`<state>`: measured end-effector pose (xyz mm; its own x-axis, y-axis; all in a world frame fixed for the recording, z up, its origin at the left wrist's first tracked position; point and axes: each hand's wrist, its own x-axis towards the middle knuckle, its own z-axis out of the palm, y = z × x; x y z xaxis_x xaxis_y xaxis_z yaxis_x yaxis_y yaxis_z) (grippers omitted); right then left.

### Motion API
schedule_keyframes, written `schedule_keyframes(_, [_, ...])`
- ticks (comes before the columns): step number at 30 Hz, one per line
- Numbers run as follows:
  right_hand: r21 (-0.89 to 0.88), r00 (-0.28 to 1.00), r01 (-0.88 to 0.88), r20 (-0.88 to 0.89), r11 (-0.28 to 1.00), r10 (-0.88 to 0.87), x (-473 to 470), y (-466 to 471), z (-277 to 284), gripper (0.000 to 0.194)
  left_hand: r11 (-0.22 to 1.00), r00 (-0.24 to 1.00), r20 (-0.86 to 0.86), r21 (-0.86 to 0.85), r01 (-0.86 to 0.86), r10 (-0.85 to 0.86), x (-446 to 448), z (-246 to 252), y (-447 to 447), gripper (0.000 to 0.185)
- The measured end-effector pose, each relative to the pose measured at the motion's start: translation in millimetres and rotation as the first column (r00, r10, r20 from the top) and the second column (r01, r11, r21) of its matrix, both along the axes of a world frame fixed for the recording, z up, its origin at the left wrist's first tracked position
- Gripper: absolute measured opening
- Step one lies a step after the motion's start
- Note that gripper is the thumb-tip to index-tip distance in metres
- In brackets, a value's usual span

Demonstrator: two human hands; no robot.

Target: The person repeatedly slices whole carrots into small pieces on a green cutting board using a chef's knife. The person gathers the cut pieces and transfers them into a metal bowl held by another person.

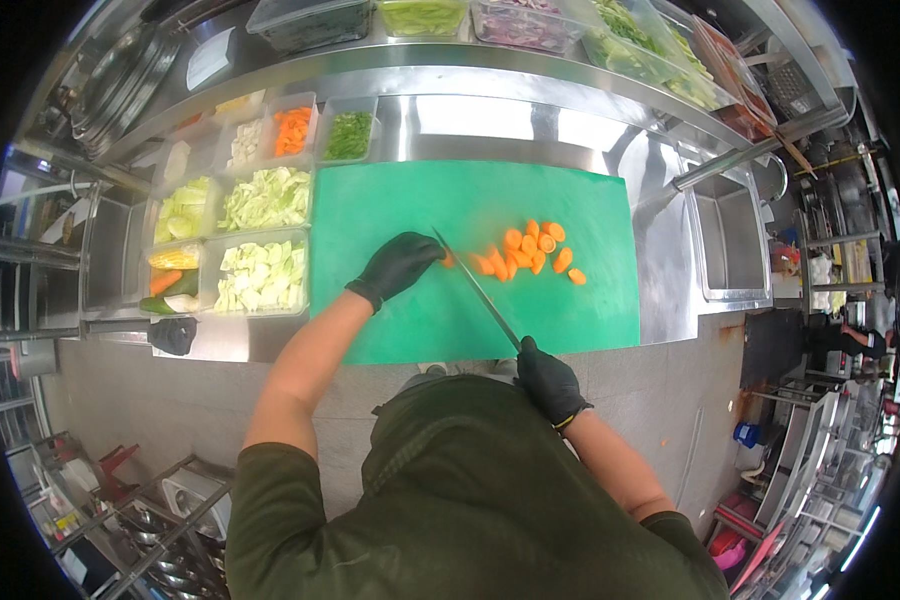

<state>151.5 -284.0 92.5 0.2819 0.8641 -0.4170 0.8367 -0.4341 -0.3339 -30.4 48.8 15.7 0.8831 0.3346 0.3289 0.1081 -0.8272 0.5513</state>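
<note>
A green cutting board (pixel 390 322) lies across the steel counter. My left hand (pixel 401 264), in a black glove, has its fingertips closed on a small carrot piece (pixel 448 259), mostly hidden by the fingers. The other black-gloved hand, my right hand (pixel 551 382), grips the handle of a long kitchen knife (pixel 487 302). Its blade slants up and left over the board, beside the carrot piece and my left fingertips. To the right of the blade lie several cut carrot slices (pixel 529 246), spread loosely; those nearest the blade are blurred.
Left of the board, plastic containers hold chopped cabbage (pixel 262 276), carrot (pixel 292 131), chopped greens (pixel 349 135) and whole vegetables (pixel 176 281). A steel shelf (pixel 450 56) with vegetable tubs runs along the back. A sink (pixel 731 225) is at the right. Farther right stands a person (pixel 862 341).
</note>
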Motion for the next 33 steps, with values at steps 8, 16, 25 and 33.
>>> schedule_keyframes(8, [0.058, 0.999, 0.025, -0.039, 0.998, -0.023, -7.6, 60.3, -31.9, 0.023, 0.998, 0.998, -0.026, -0.019, 0.052, -0.052, 1.3, -3.6, -4.4, 0.017])
schedule_keyframes(16, [0.278, 0.935, 0.348, -0.179, 0.895, -0.307, 41.1, 22.0, -34.0, 0.035, 0.979, 0.969, -0.141, 0.022, -0.203, 0.204, -23.4, -2.6, -45.0, 0.036])
schedule_keyframes(25, [0.216, 0.724, 0.514, 0.409, 0.83, -0.555, 152.0, 1.3, -42.2, 0.05, 0.855, 0.854, -0.06, 0.089, -0.511, 0.516, 10.8, -25.4, -54.6, 0.058])
schedule_keyframes(33, [0.461, 0.984, -0.178, 0.097, 0.87, 0.149, 34.1, 44.8, -53.7, 0.042, 0.793, 0.796, 0.0, 0.084, -0.603, 0.605, 21.3, -34.4, -20.6, 0.052])
